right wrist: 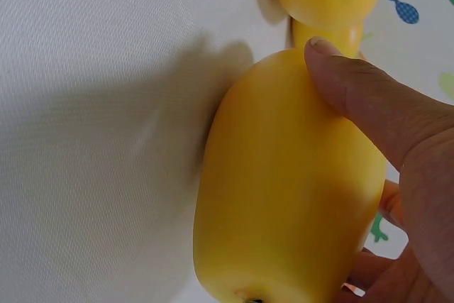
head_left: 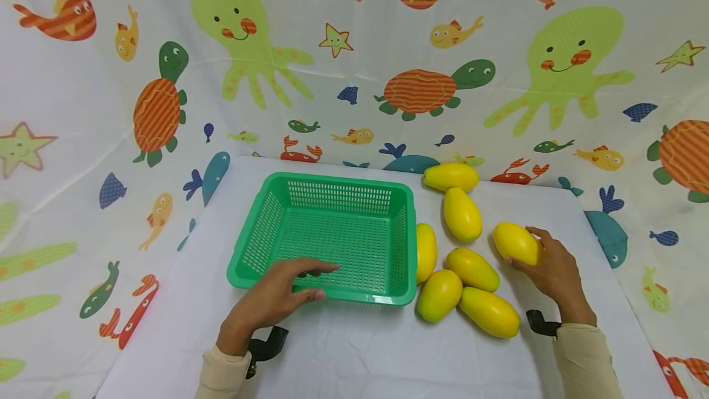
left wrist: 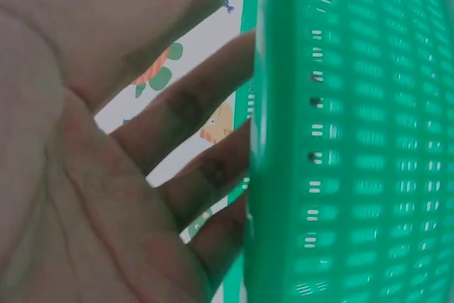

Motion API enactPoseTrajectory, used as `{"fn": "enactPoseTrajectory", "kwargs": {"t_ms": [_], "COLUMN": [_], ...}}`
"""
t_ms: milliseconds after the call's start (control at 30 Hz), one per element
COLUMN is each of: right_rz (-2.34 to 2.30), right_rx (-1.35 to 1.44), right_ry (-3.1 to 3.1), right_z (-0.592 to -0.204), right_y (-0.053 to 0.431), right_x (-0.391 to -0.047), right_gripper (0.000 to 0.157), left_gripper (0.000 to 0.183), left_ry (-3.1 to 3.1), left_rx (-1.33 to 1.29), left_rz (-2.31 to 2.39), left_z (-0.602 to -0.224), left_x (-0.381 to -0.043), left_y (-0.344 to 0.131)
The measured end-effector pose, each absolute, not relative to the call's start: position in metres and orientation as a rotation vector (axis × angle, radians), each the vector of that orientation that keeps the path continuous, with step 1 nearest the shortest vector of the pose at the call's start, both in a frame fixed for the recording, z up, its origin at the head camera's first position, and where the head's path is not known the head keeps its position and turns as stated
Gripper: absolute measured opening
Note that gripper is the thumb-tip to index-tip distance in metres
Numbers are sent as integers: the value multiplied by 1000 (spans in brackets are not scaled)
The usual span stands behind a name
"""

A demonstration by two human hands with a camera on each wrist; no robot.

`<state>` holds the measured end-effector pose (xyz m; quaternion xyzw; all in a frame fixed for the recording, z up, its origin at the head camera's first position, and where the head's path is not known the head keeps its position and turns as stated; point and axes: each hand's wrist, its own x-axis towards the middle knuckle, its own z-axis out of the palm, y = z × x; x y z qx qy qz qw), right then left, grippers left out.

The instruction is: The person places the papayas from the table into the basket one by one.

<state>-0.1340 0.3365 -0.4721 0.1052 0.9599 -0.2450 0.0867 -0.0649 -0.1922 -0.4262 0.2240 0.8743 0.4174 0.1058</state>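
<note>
On the right of the table, my right hand [head_left: 556, 271] grips a yellow mango [head_left: 514, 242]. In the right wrist view the thumb [right wrist: 355, 86] presses along one side of the fruit, and the fingers curl behind it, partly hidden. My left hand [head_left: 274, 295] is at the front rim of a green plastic basket [head_left: 332, 181], its thumb and fingers spread apart and nothing held. From the left wrist, the fingers reach behind the basket's rim [left wrist: 273, 133], which hides their tips. The basket has slotted walls and no fruit inside.
Several more mangoes lie between the basket and my right hand: one against the basket wall [head_left: 426, 252], a cluster in front [head_left: 490, 311], others farther back [head_left: 462, 214]. A white cloth [head_left: 354, 350] covers the table. Behind hangs a sea-animal print curtain [head_left: 332, 91].
</note>
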Motion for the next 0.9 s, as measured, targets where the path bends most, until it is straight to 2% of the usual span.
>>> {"fn": "enactPoseTrajectory", "kwargs": {"t_ms": [300,900], "right_rz": [-726,-747], "right_rx": [317,328], "right_ry": [2853,2851], "right_z": [-471,-473], "right_y": [337,337], "right_x": [-135,-134], "right_gripper": [106,107], "left_gripper": [55,62], "left_ry": [2743,2862], "left_rx": [586,427], "left_rz": [1254,1216], "left_z": [-417,-401], "left_x": [-75,-101], "left_y": [-209,-270]}}
